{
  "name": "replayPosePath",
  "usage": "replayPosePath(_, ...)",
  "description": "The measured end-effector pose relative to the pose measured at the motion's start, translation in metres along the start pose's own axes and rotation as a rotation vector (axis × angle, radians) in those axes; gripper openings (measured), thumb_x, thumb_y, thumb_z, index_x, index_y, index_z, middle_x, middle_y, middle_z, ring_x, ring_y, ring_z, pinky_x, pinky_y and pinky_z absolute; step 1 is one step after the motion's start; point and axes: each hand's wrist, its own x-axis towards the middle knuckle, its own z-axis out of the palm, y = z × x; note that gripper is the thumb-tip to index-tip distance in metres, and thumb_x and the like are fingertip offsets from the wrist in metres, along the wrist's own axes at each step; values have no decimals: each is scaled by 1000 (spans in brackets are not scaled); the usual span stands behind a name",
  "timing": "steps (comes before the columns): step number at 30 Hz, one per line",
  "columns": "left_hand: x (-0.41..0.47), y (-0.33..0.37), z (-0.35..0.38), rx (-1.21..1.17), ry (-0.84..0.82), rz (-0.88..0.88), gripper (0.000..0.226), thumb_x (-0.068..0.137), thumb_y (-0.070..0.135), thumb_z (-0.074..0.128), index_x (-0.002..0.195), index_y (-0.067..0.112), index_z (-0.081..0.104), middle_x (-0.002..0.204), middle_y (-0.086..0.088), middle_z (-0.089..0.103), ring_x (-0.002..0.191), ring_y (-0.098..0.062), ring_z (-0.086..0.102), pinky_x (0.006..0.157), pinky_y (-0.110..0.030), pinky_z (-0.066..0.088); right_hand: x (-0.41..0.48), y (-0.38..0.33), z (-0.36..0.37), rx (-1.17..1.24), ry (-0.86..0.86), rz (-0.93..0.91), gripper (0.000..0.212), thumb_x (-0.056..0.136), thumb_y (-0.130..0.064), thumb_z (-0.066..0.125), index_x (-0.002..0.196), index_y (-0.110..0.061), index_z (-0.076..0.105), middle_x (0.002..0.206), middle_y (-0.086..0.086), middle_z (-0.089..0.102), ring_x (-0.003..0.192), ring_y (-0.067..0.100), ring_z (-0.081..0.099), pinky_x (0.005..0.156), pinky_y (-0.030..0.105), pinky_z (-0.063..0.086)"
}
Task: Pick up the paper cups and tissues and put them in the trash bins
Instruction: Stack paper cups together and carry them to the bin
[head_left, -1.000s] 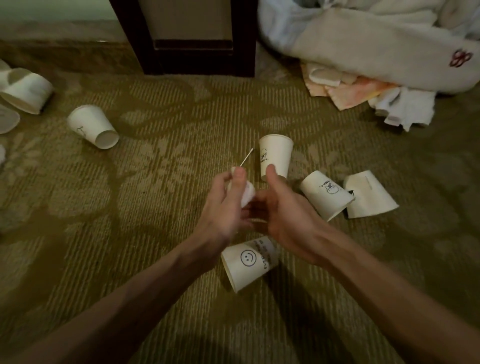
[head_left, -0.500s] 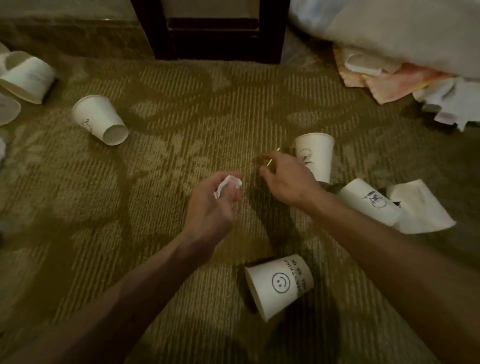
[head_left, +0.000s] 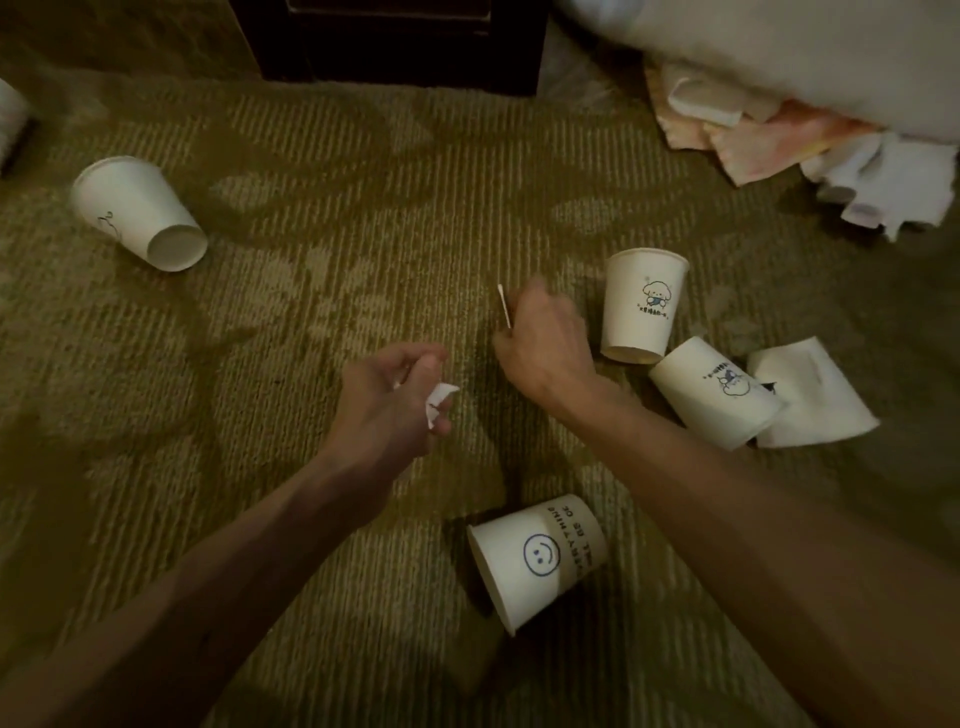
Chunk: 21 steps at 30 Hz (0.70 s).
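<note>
left hand grips tissue, right hand swab; smiley cup lies mouth-left

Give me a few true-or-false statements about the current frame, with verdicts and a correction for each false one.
1. The left hand grips a crumpled tissue. True.
2. The right hand holds a paper cup. False: it pinches a thin white stick, and neither hand holds a cup.
3. The smiley-face cup lies on its side on the carpet. True.
4. A trash bin stands between the two hands. False: no bin is in view, and only carpet shows between them.
</note>
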Motion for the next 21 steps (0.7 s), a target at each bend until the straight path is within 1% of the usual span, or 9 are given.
replayPosePath(3,-1,-1,4,10,-4,-4,25,101,10,49,118,23,60,94,-5,69,56,-3,62,42,-17,41,-16,-2,-10,183,-142,89,25,91,-19,64,113,-19,52,91,-6,52,72,2,50,55,17,37)
replayPosePath(5,-2,0,6,-3,4,-12,24,101,10,49,117,21,62,92,-4,69,60,-7,61,41,-16,40,-32,-3,-16,327,-188,88,18,91,-19,65,107,-23,59,94,-7,61,78,3,58,62,19,45)
replayPosePath(9,-10,6,21,-45,44,-31,29,102,37,45,95,19,67,59,9,58,52,-6,50,39,-19,37,-74,-2,-32,613,-232,82,17,90,-16,65,88,-33,63,77,-11,63,64,0,60,58,20,50)
replayPosePath(11,-19,14,31,-86,12,-78,42,98,53,41,91,21,67,62,11,64,52,-5,55,43,-22,42,-93,-2,-41,721,-267,65,19,90,-13,64,87,-32,65,69,-11,62,59,3,58,56,22,51)
replayPosePath(13,-30,18,38,-104,-44,-52,47,99,53,39,92,17,67,76,1,73,63,-11,68,50,-25,51,-108,-2,-49,774,-322,14,19,90,-10,64,89,-29,67,66,-11,63,60,4,59,57,21,50)
replayPosePath(15,-42,21,42,-64,-74,48,47,103,43,37,87,9,65,68,0,71,59,-10,68,48,-21,51,-118,-2,-54,819,-358,-21,17,90,-9,64,93,-25,68,66,-12,64,60,1,61,56,17,48)
replayPosePath(17,-52,21,42,-3,-93,139,46,105,38,33,86,7,61,62,2,66,54,-9,63,46,-21,49,-124,0,-57,803,-339,-55,12,91,-15,64,93,-26,67,70,-13,66,62,1,62,57,16,48)
replayPosePath(19,-56,22,40,65,-58,175,44,106,37,32,85,11,60,63,3,62,56,-8,58,47,-22,48,-131,9,-57,596,-283,-132,5,90,-39,62,94,-36,64,82,-18,66,76,-3,63,63,18,49)
replayPosePath(21,-58,23,36,58,-23,142,41,106,35,32,87,14,61,67,4,59,61,-9,57,54,-26,48,-139,26,-55,270,-328,-221,35,78,-68,57,105,-46,54,102,-24,59,94,-8,55,75,19,46)
